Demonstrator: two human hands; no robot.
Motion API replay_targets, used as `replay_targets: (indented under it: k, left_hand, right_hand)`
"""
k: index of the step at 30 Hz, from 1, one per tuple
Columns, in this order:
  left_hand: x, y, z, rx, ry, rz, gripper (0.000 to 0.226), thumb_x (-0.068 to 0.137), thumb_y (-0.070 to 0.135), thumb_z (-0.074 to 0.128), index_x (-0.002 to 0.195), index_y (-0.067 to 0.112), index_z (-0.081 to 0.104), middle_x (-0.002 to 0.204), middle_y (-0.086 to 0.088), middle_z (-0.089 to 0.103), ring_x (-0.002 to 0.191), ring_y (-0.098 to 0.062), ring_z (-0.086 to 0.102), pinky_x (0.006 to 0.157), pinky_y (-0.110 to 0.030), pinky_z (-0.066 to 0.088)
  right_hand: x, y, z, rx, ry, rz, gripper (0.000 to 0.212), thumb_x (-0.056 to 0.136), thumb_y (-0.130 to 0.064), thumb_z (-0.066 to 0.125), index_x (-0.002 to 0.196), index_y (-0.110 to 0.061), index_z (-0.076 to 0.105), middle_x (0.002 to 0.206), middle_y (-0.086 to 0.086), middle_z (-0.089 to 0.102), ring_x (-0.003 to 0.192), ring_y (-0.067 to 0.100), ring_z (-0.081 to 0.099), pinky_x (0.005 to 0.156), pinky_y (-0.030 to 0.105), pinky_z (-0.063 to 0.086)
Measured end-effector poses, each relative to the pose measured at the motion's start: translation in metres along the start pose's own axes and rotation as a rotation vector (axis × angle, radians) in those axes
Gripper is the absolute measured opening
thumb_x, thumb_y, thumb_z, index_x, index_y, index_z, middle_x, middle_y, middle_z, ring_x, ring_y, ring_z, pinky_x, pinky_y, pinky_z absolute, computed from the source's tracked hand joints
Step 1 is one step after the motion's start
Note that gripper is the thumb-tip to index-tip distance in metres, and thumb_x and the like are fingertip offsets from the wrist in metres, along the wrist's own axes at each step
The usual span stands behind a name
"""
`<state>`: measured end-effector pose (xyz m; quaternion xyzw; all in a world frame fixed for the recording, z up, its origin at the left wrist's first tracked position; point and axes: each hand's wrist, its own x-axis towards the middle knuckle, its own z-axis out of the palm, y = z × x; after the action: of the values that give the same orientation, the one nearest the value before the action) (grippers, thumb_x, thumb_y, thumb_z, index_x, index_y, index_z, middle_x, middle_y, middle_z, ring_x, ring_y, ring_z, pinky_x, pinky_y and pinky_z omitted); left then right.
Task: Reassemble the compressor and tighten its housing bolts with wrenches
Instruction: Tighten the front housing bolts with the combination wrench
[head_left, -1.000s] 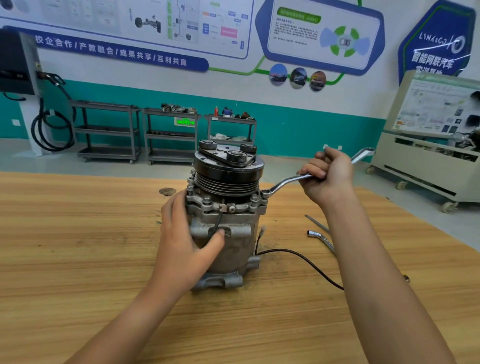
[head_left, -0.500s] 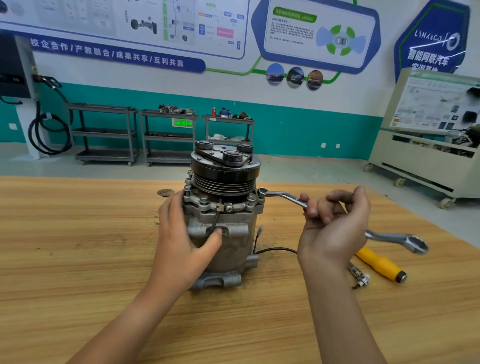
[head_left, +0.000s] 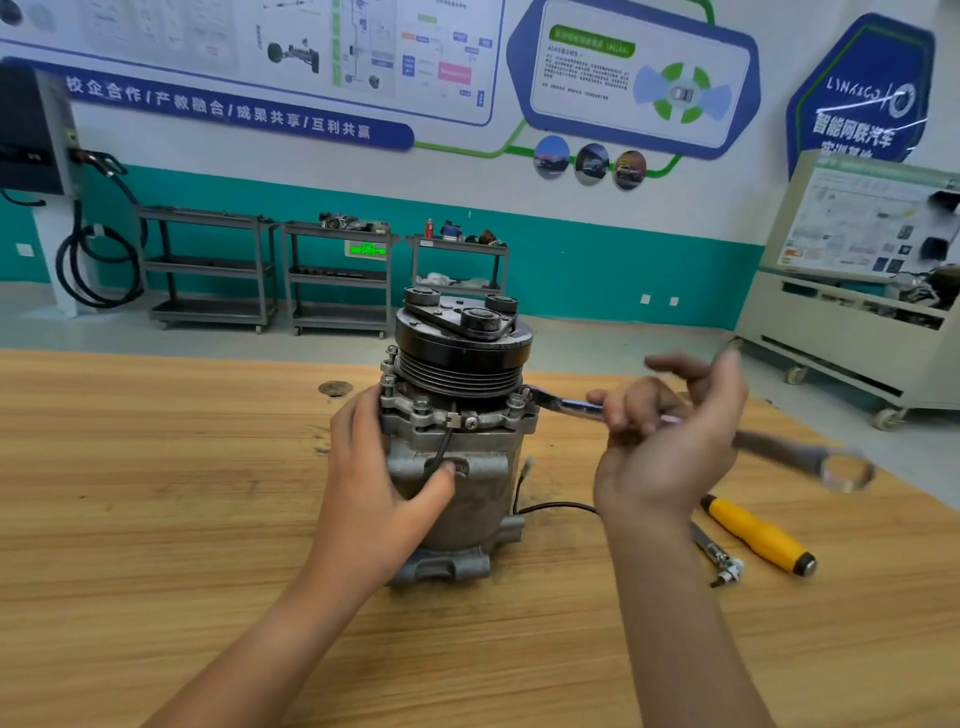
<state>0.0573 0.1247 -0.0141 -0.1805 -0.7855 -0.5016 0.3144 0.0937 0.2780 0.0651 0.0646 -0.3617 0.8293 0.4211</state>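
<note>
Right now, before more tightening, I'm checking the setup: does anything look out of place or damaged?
Nothing looks damaged or spilled. The compressor stands upright, gripped by the left hand. One small oddity: its black wire trails loose over the table toward the right hand, which holds the wrench.

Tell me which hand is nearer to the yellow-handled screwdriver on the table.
Right. The right hand holds the wrench just left of and behind the screwdriver; the left hand grips the compressor, much farther to the left.
</note>
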Motion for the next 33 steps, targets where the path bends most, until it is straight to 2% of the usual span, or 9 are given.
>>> replay_targets:
  k: [5,10,11,14,16,20,24,29,33]
  left_hand:
    - [0.0,0.0,0.0,0.024,-0.006,0.003,0.077,0.072,0.031,0.066,0.136,0.03,0.024,0.124,0.019,0.023,0.112,0.013,0.024,0.091,-0.002,0.018]
    - [0.0,0.001,-0.001,0.041,-0.011,0.007,0.077,0.073,0.028,0.068,0.138,0.024,0.027,0.125,0.018,0.024,0.113,0.011,0.025,0.099,-0.016,0.024]
    - [0.0,0.001,-0.001,0.039,-0.01,0.01,0.077,0.073,0.029,0.068,0.137,0.026,0.026,0.124,0.018,0.024,0.113,0.011,0.026,0.098,-0.015,0.024]
    - [0.0,0.001,-0.001,0.026,-0.008,0.032,0.074,0.073,0.026,0.069,0.127,0.04,0.021,0.124,0.017,0.026,0.111,0.011,0.027,0.091,0.002,0.021]
    - [0.001,0.001,-0.002,0.01,-0.009,0.016,0.074,0.072,0.026,0.069,0.126,0.042,0.019,0.124,0.018,0.026,0.112,0.01,0.028,0.087,0.007,0.02]
    - [0.0,-0.001,-0.001,0.01,-0.008,0.014,0.075,0.072,0.024,0.07,0.127,0.039,0.021,0.125,0.018,0.026,0.113,0.01,0.028,0.088,0.008,0.018]
    - [0.0,-0.001,-0.001,0.018,-0.007,0.017,0.075,0.073,0.021,0.071,0.126,0.04,0.021,0.124,0.019,0.026,0.113,0.009,0.029,0.089,0.003,0.021]
    - [0.0,-0.001,-0.001,0.037,-0.005,0.018,0.075,0.073,0.023,0.071,0.127,0.038,0.021,0.124,0.017,0.027,0.112,0.009,0.029,0.088,0.008,0.018]
    - [0.0,-0.002,-0.001,0.041,-0.001,0.025,0.075,0.073,0.022,0.071,0.126,0.039,0.021,0.123,0.016,0.028,0.11,0.01,0.029,0.086,0.01,0.018]
  right_hand:
    - [0.061,0.002,0.015,0.086,0.092,0.283,0.038,0.098,-0.04,0.037,0.073,-0.013,0.047,0.043,-0.007,0.021,0.035,0.009,0.017,0.038,0.016,0.02]
    - [0.089,0.025,0.014,0.228,0.142,0.544,0.038,0.099,-0.037,0.036,0.07,-0.013,0.043,0.038,-0.007,0.023,0.028,0.007,0.018,0.033,0.014,0.015]
    - [0.093,0.028,0.013,0.275,0.139,0.584,0.04,0.099,-0.037,0.034,0.069,-0.013,0.043,0.037,-0.007,0.024,0.026,0.007,0.018,0.032,0.013,0.015]
    - [0.108,0.032,0.009,0.452,0.17,0.661,0.045,0.1,-0.038,0.029,0.067,-0.01,0.041,0.035,-0.005,0.024,0.024,0.008,0.019,0.03,0.011,0.015]
    - [0.119,0.035,0.007,0.524,0.197,0.681,0.046,0.101,-0.038,0.028,0.067,-0.01,0.041,0.034,-0.004,0.024,0.023,0.008,0.02,0.03,0.011,0.016]
    - [0.129,0.049,0.005,0.483,0.115,0.763,0.046,0.101,-0.038,0.027,0.067,-0.01,0.04,0.032,-0.005,0.024,0.021,0.007,0.021,0.027,0.011,0.015]
    - [0.129,0.064,0.008,0.447,0.025,0.916,0.046,0.102,-0.034,0.029,0.065,-0.008,0.041,0.031,-0.004,0.025,0.02,0.008,0.021,0.025,0.015,0.017]
    - [0.132,0.071,0.019,0.292,-0.137,1.033,0.06,0.101,-0.015,0.033,0.042,-0.004,0.043,0.031,-0.005,0.024,0.02,0.006,0.021,0.024,0.015,0.018]
    - [0.13,0.068,0.033,0.128,-0.226,1.042,0.038,0.101,-0.016,0.034,0.065,-0.008,0.042,0.033,-0.006,0.025,0.02,0.004,0.022,0.023,0.015,0.019]
